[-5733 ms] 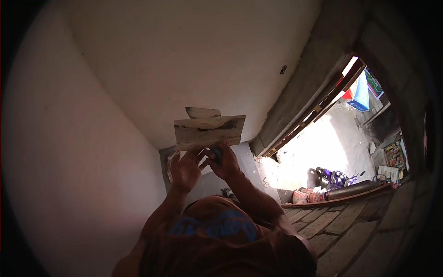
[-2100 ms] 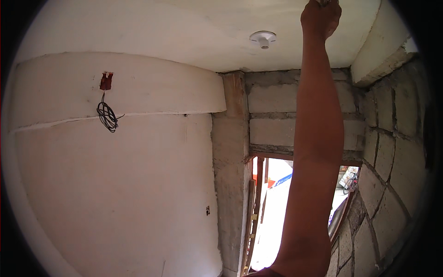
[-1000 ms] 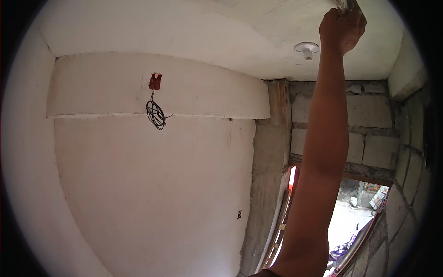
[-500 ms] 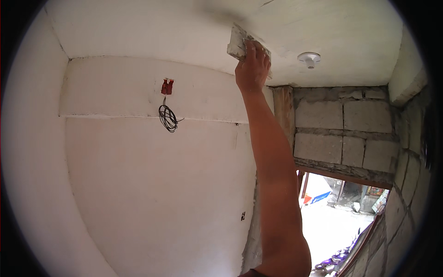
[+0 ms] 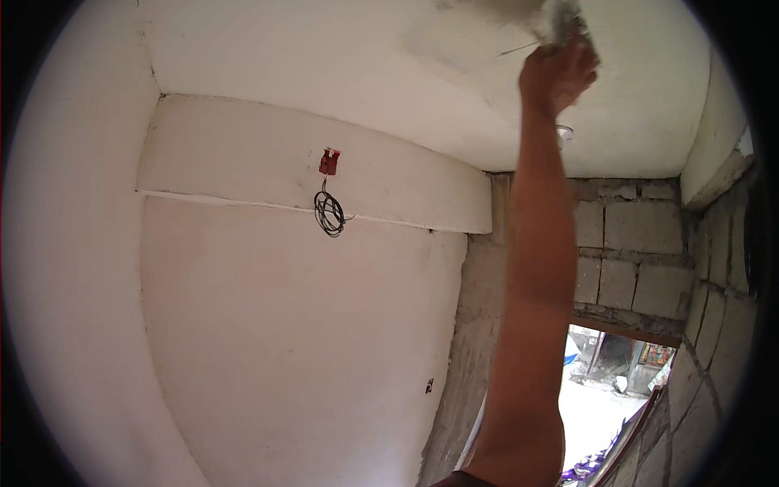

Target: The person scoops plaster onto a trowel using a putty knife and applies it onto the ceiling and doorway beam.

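Note:
High at the upper right, my right hand [image 5: 560, 73] grips a pale, plaster-smeared flat trowel [image 5: 564, 24] held up against the white ceiling [image 5: 341, 49]. Motion blurs the tool and my fingertips. Grayish smears and thin streaks mark the ceiling beside the tool. Below my hand, a white round lamp holder [image 5: 566, 132] is partly hidden behind my forearm. My left hand is out of view.
A plastered wall [image 5: 300, 325] carries a red electrical box [image 5: 329, 162] with coiled black cable [image 5: 329, 215] hanging below. Block walls [image 5: 641, 223] meet at the right, above a bright doorway [image 5: 604, 398] showing objects outside. A concrete column [image 5: 479, 284] stands left of it.
Since half a second ago, my right hand and the trowel have swung up and to the right, now covering much of the lamp holder. The view has shifted slightly.

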The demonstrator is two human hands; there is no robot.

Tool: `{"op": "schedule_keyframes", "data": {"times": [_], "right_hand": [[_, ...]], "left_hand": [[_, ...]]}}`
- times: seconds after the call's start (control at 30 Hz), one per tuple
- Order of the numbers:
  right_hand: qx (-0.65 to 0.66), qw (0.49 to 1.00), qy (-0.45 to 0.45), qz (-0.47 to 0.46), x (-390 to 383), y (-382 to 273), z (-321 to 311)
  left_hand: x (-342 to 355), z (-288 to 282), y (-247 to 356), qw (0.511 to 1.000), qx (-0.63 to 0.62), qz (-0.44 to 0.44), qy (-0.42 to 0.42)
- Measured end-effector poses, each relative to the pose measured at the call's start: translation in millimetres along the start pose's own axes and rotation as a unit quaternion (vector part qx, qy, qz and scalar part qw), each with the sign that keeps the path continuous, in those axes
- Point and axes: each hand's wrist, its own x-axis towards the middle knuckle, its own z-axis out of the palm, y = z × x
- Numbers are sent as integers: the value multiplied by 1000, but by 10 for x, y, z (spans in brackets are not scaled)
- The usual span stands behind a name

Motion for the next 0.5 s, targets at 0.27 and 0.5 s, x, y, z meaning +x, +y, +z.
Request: {"op": "schedule_keyframes", "data": {"times": [0.27, 0.5], "right_hand": [[109, 950, -284, 69, -1691, -1070, -115], [46, 998, -38, -22, -464, -881, -383]], "left_hand": [[-194, -40, -198, 997, -13, -68, -33], [-423, -246, -447, 998, 4, -63, -26]]}}
